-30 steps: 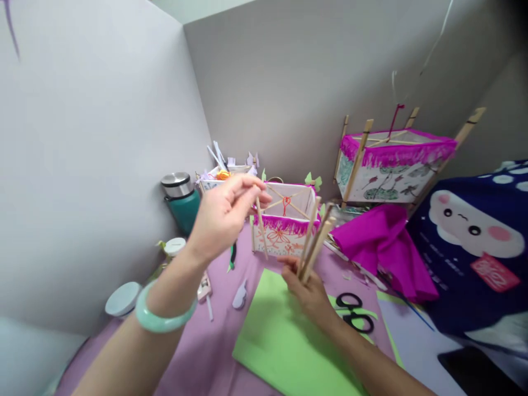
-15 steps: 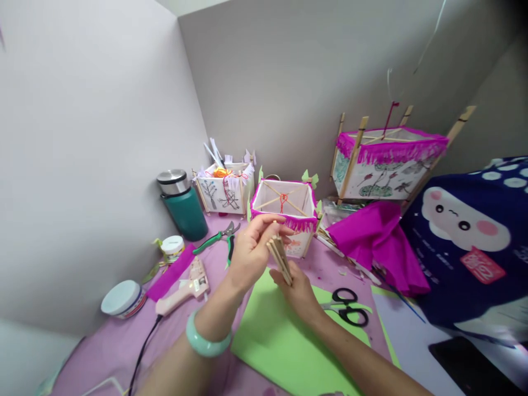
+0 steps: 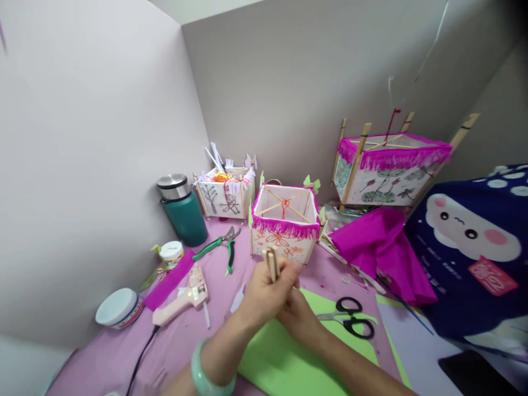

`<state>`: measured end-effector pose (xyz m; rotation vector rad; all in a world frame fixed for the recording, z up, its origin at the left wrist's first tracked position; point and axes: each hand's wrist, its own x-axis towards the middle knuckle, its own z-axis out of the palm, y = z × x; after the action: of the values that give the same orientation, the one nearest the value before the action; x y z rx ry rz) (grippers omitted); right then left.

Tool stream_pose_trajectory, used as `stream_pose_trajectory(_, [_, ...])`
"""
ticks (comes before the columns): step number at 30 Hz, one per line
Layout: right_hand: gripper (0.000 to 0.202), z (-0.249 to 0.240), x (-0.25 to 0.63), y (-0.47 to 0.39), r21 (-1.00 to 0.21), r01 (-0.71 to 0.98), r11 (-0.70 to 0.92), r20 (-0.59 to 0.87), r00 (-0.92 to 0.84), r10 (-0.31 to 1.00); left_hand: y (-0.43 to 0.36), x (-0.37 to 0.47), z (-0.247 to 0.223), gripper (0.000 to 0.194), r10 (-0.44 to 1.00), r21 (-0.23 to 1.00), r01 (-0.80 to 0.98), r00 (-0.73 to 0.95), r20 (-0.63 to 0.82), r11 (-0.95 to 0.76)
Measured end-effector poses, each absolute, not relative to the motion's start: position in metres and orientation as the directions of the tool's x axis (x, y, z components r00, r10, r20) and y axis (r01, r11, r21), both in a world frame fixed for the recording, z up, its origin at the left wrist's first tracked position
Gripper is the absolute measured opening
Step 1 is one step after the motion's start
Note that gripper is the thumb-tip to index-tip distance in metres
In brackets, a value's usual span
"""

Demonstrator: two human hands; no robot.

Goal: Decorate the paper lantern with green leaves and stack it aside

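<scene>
The bangle (image 3: 202,377) is cut off below. The left hand (image 3: 264,294) is closed round the wooden sticks (image 3: 271,264) above the green sheet (image 3: 295,363), only their ends showing; the right hand (image 3: 301,319) curls beneath, fingers covered, grip impossible to tell. Beyond, the stick ends overlap the fringed box (image 3: 264,236).

The sticks (image 3: 271,264) look like matt wood, the green sheet (image 3: 284,360) paper, the flask lid (image 3: 175,190) glossy metal.
</scene>
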<state>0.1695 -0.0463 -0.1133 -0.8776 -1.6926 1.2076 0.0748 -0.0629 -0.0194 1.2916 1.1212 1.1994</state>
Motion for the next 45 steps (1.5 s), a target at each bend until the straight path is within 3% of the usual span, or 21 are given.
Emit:
stream_pose_trajectory(3, [0.023, -0.113, 0.172, -0.046, -0.87, 0.075, 0.487, 0.375, -0.54, 0.753, -0.061, 0.065, -0.018, 0.041, 0.992, 0.992, 0.026, 0.009, 0.124, -0.124])
stream_pose_trajectory(7, [0.03, -0.118, 0.171, -0.043, -0.703, 0.241, 0.67, 0.487, -0.523, 0.699, -0.061, 0.054, -0.022, 0.031, 0.99, 0.973, 0.182, 0.005, 0.142, -0.141])
stream_pose_trajectory(9, [0.032, -0.121, 0.171, -0.041, -0.656, 0.33, 0.679, 0.47, -0.525, 0.709, -0.063, 0.049, -0.026, 0.022, 0.981, 0.934, 0.311, -0.024, 0.193, -0.176])
stream_pose_trajectory(11, [0.029, -0.124, 0.171, -0.04, -0.62, 0.393, 0.68, 0.441, -0.542, 0.715, -0.066, 0.044, -0.031, 0.032, 0.975, 0.911, 0.379, -0.077, 0.21, -0.166])
stream_pose_trajectory(14, [0.025, -0.126, 0.171, -0.041, -0.578, 0.448, 0.682, 0.42, -0.554, 0.719, -0.069, 0.038, -0.041, 0.035, 0.978, 0.932, 0.345, -0.129, 0.164, -0.111])
stream_pose_trajectory(19, [0.02, -0.129, 0.168, -0.043, -0.546, 0.492, 0.678, 0.42, -0.539, 0.73, -0.069, 0.037, -0.058, 0.021, 0.971, 0.945, 0.327, -0.218, 0.1, -0.024])
stream_pose_trajectory(23, [0.02, -0.131, 0.168, -0.044, -0.533, 0.491, 0.689, 0.415, -0.558, 0.719, -0.072, 0.041, -0.065, 0.018, 0.987, 0.938, 0.344, -0.161, 0.019, 0.038])
stream_pose_trajectory(26, [0.021, -0.127, 0.171, -0.046, -0.538, 0.482, 0.692, 0.38, -0.595, 0.709, -0.071, 0.035, -0.062, 0.017, 0.994, 0.925, 0.378, -0.074, 0.075, -0.042])
stream_pose_trajectory(29, [0.015, -0.122, 0.174, -0.048, -0.554, 0.442, 0.706, 0.342, -0.652, 0.677, -0.064, 0.013, -0.044, 0.023, 0.986, 0.876, 0.477, -0.1, 0.137, -0.073])
stream_pose_trajectory(33, [0.014, -0.12, 0.177, -0.048, -0.57, 0.401, 0.717, 0.326, -0.691, 0.646, -0.043, -0.03, -0.011, 0.022, 0.962, 0.689, 0.721, -0.237, 0.138, 0.079])
stream_pose_trajectory(36, [0.014, -0.121, 0.177, -0.046, -0.569, 0.405, 0.716, 0.322, -0.691, 0.647, -0.016, -0.056, -0.001, 0.019, 0.951, 0.412, 0.883, -0.292, 0.105, 0.226])
stream_pose_trajectory(39, [0.014, -0.122, 0.176, -0.045, -0.557, 0.402, 0.726, 0.327, -0.697, 0.638, 0.013, -0.071, -0.012, 0.025, 0.959, 0.081, 0.956, -0.277, -0.061, 0.281])
stream_pose_trajectory(45, [0.014, -0.119, 0.177, -0.046, -0.52, 0.419, 0.744, 0.321, -0.712, 0.625, 0.034, -0.082, -0.046, 0.027, 0.937, -0.041, 0.955, -0.297, -0.185, 0.294])
